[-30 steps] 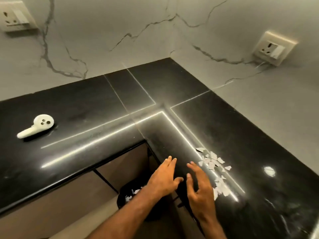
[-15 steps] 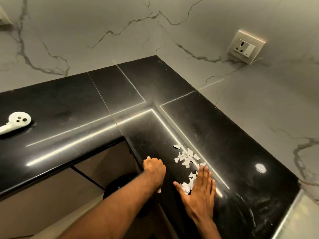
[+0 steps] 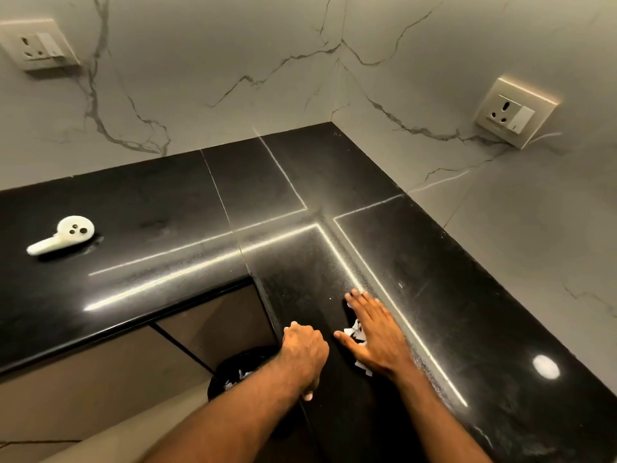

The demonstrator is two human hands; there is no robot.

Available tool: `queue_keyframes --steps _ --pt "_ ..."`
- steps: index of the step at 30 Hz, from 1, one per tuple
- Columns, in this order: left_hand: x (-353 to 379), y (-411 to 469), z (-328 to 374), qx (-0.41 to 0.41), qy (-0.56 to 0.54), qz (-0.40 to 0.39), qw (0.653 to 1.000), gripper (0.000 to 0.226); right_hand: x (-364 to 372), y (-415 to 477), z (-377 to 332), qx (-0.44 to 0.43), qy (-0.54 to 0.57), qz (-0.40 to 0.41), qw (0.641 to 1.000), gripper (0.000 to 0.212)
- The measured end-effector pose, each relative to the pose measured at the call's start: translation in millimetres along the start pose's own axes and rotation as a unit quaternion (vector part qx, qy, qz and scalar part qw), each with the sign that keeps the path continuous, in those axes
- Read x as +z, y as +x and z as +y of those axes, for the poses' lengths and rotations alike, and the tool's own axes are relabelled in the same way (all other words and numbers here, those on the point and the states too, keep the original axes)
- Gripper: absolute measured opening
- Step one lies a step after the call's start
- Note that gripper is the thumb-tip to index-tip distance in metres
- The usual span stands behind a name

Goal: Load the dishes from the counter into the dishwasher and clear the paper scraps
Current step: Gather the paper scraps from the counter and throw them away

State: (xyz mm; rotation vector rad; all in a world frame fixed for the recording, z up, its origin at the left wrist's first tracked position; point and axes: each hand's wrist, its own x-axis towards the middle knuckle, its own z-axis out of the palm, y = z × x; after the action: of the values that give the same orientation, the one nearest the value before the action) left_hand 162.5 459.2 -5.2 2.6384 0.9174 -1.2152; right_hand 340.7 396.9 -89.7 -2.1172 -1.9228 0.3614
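Scraps [image 3: 356, 331] are pressed flat on counter [image 3: 450, 312] under right hand [image 3: 377, 339], fingers straight. Left hand [image 3: 305, 352] is curled over counter edge at their 9 o'clock; grip cannot be told.

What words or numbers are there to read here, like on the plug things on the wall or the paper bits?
No words, numbers or brands can be read anywhere.
Left wall socket: plain, no print shows.
Right wall socket: plain, no print shows.
White plastic piece on the counter: only dark dots, no letters.
Paper scraps: look blank; too small to be sure.
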Motion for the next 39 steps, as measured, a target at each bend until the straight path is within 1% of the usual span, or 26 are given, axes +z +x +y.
queue_keyframes --steps 2,4,8,10,11,13,14,15,16,17,18,20,22,25,29,30,32,35,37,39 --pt "0.0 -2.9 0.0 -0.002 0.008 0.013 1.0 0.071 5.9 -5.2 -1.3 -0.034 0.004 0.005 0.999 0.079" --pt "1.4 -6.6 -0.1 -0.007 0.02 0.025 0.999 0.075 10.7 -15.3 -5.0 -0.061 0.021 0.009 0.998 0.074" --pt "12.5 -15.1 -0.4 -0.023 0.016 0.041 0.999 0.093 11.8 -46.4 -23.6 -0.094 0.041 -0.008 0.995 0.07" --pt "15.0 -20.6 -1.5 -0.033 0.0 0.05 0.998 0.102 9.0 -62.4 -33.4 -0.099 0.09 -0.013 0.991 0.066" --pt "15.5 -23.3 -1.7 -0.038 -0.01 0.054 0.998 0.105 6.5 -70.0 -38.9 -0.082 0.141 -0.008 0.987 0.063" --pt "16.1 -28.3 -1.6 -0.049 -0.041 0.066 0.996 0.108 3.2 -85.4 -44.7 0.0 0.262 0.039 0.964 0.058" --pt "16.7 -29.5 -2.6 -0.055 -0.065 0.078 0.993 0.109 2.1 -92.3 -45.1 0.045 0.29 0.081 0.952 0.056" --pt "19.6 -30.1 -2.6 -0.059 -0.096 0.094 0.989 0.111 0.3 -100.8 -44.2 0.085 0.285 0.116 0.948 0.056" --pt "22.7 -29.6 -3.2 -0.054 -0.128 0.111 0.984 0.116 -1.6 -109.5 -42.3 0.116 0.271 0.134 0.946 0.058" --pt "26.1 -28.5 -3.1 -0.039 -0.16 0.128 0.978 0.124 -2.6 -118.9 -39.3 0.139 0.264 0.13 0.946 0.063" --pt "29.1 -27.4 -1.6 -0.015 -0.187 0.142 0.972 0.132 -4.0 -129.6 -36.1 0.152 0.269 0.106 0.945 0.07" --pt "35.0 -26.7 4.6 0.036 -0.227 0.161 0.96 0.14 -5.3 -147.2 -30.4 0.148 0.26 0.033 0.954 0.085" --pt "40.4 -25.0 13.4 0.07 -0.255 0.154 0.952 0.143 -3.2 -153.7 -27.3 0.128 0.229 -0.008 0.965 0.091" --pt "50.2 -20.6 27.6 0.075 -0.262 0.151 0.95 0.143 -4.4 -143.3 -29.6 0.139 0.244 0.004 0.96 0.083" --pt "55.3 -20.9 35.2 0.061 -0.265 0.183 0.945 0.134 -14.3 -125.3 -27.9 0.125 0.277 0.003 0.953 0.066" --pt "54.7 -22.3 35.5 0.057 -0.267 0.189 0.943 0.132 -17.8 -123.6 -24.5 0.126 0.275 0.005 0.953 0.065" --pt "52.7 -24.2 36.2 0.051 -0.268 0.192 0.943 0.131 -24.1 -122.0 -16.4 0.13 0.263 -0.01 0.956 0.072" --pt "51.8 -25.4 41.2 0.053 -0.256 0.187 0.947 0.127 -26.3 -120.5 -13.2 0.112 0.217 -0.082 0.966 0.093" --pt "51.2 -24.2 45.6 0.057 -0.25 0.188 0.948 0.123 -23.8 -116.8 -16.7 0.085 0.184 -0.11 0.973 0.093" --pt "50.3 -23.8 48.3 0.058 -0.242 0.199 0.948 0.121 -23.7 -113.3 -20.6 0.065 0.178 -0.12 0.974 0.085"
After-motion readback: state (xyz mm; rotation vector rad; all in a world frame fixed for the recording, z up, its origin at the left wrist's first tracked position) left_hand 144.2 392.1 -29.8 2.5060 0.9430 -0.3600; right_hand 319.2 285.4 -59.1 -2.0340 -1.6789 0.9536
